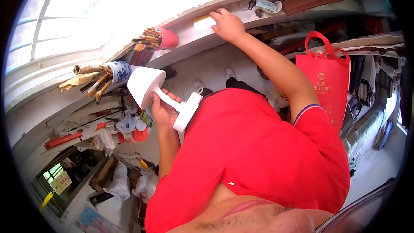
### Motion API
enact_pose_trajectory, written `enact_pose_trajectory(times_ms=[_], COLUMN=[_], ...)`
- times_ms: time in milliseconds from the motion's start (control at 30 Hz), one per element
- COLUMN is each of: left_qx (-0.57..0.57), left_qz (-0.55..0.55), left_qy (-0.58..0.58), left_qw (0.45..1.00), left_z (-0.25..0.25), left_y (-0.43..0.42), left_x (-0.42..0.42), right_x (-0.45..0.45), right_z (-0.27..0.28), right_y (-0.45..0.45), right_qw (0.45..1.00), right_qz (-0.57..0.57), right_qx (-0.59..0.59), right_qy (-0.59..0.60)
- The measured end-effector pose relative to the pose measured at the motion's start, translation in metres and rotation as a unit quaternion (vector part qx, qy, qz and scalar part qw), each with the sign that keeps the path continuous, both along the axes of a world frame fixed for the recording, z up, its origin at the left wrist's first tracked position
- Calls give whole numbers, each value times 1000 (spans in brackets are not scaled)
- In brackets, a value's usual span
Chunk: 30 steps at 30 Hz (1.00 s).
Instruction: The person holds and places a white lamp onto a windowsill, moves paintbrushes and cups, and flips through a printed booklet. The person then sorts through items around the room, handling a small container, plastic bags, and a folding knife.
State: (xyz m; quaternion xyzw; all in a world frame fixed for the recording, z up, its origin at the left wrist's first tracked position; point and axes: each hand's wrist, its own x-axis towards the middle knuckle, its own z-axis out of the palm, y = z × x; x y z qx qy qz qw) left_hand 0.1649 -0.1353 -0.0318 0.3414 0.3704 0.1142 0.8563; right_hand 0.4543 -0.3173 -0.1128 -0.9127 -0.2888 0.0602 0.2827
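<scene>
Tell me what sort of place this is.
Probably a cluttered painting or calligraphy workroom: brushes fill a red cup, and more stand in a patterned pot by the window.

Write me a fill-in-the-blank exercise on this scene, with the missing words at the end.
1. The person's left grip holds a lamp-shaped object whose colour is ____.
2. The small pale object on the ledge is touched by the person's ____ grip.
3. The pot nearest the lamp-shaped object is patterned in white and ____.
4. The four Latin letters printed on the red bag read ____.

Missing words: white; right; blue; ICBC.
</scene>
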Motion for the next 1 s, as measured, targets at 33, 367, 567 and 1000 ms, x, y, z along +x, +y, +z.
enact_pose_trajectory(times_ms=[33,367,567,1000], left_qx=[0,-8,-3,-9], left_qz=[1,41,24,5], left_qy=[2,10,6,6], left_qw=[1000,999,1000,1000], left_z=[-1,-3,-6,-13], left_y=[1,5,5,4], left_x=[-3,-21,-24,-22], right_x=[2,22,21,-1], right_z=[4,3,5,3], right_y=[9,29,27,6], right_qw=[999,979,977,964], right_qz=[11,50,32,75], right_qx=[-48,-190,-196,-141], right_qy=[8,53,75,214])
